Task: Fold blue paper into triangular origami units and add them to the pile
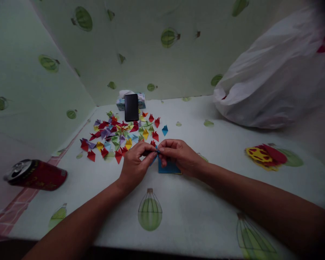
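My left hand (135, 162) and my right hand (182, 155) meet over the middle of the table, fingertips pinched together. Between them is a small piece of folded blue paper (157, 151), mostly covered by the fingers. Under my right hand lies a stack of square paper (169, 168), blue on top with a yellow edge showing below. Many small folded paper cranes (118, 156) in red, yellow, green, purple and blue are spread beyond my left hand. A single blue paper crane (165, 130) sits at the right side of that group.
A black phone (131, 107) leans on a tissue box (121, 104) at the back. On the left is a red drink can (40, 175). Red and yellow cut-out pieces (260, 155) lie on the right, with a large white plastic bag (265, 83) behind them.
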{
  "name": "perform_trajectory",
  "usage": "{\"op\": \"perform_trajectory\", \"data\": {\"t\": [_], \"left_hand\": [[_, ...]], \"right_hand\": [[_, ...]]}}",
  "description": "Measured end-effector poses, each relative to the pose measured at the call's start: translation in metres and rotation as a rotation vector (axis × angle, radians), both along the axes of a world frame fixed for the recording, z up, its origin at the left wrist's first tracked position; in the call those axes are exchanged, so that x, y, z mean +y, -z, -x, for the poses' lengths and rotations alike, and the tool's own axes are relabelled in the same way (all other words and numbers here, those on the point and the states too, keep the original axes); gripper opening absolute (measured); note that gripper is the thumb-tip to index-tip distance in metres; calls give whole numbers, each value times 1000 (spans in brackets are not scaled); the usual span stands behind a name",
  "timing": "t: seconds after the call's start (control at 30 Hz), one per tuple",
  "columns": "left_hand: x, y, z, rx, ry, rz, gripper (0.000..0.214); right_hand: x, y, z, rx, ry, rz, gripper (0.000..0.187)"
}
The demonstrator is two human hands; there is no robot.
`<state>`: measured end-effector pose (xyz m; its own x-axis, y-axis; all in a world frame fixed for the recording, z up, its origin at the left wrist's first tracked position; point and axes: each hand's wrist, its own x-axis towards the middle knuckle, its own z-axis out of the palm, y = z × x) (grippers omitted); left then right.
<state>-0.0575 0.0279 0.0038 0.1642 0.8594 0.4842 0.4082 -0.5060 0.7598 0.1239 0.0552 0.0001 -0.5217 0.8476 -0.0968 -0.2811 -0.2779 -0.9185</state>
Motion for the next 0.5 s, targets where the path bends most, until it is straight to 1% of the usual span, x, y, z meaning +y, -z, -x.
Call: {"op": "perform_trajectory", "data": {"t": [0.2,0.5], "left_hand": [[0,0,0,37,5,-33,6],[1,3,1,24,13,-18,6]], "right_hand": [[1,1,0,-3,2,-31,33],[2,1,0,-30,18,-88,38]]}}
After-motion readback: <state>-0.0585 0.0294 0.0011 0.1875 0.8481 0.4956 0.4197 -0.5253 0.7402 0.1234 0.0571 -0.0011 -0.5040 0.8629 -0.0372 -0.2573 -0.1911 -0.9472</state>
